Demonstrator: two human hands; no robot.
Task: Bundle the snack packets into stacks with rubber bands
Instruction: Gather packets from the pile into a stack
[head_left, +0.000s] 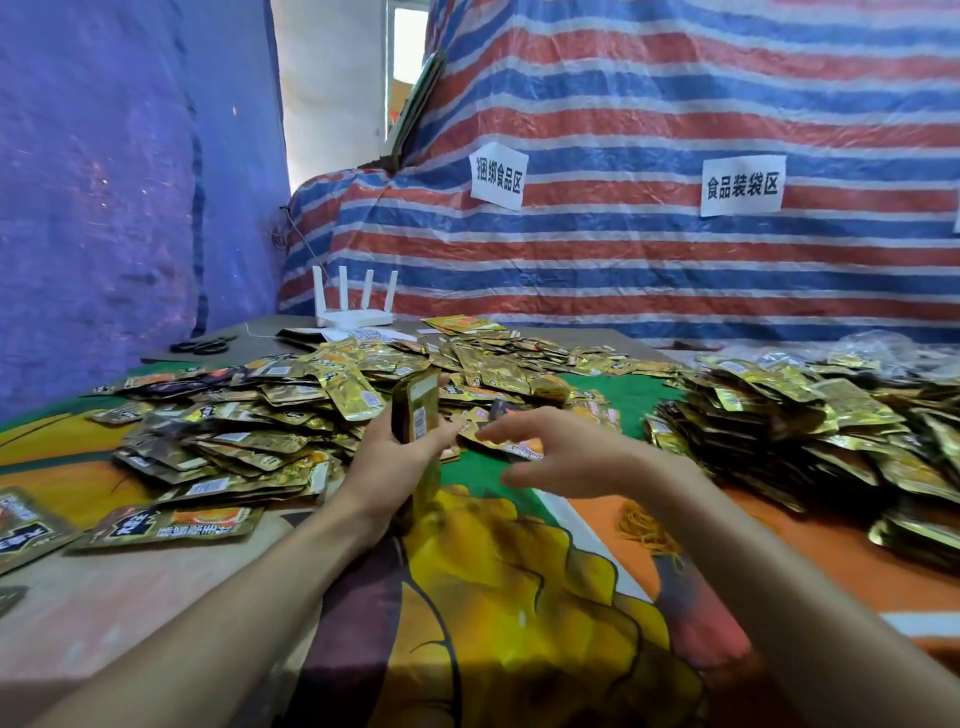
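My left hand (387, 452) grips an upright stack of gold snack packets (418, 408) at the middle of the table. To its right, my right hand (556, 457) hovers with fingers spread and relaxed, just above a few loose packets (511, 447) on the green cloth; it holds nothing. A big heap of loose gold packets (270, 410) covers the table to the left and behind. Bundled stacks of packets (789, 421) lie piled at the right. A small heap of yellow rubber bands (647, 530) lies on the orange cloth under my right forearm.
A patterned cloth (519, 597) covers the table. A white router (353, 306) and black scissors (205, 344) sit at the far left of the table. A striped tarp (675, 249) with paper signs hangs behind. Single packets (171, 525) lie near the left front edge.
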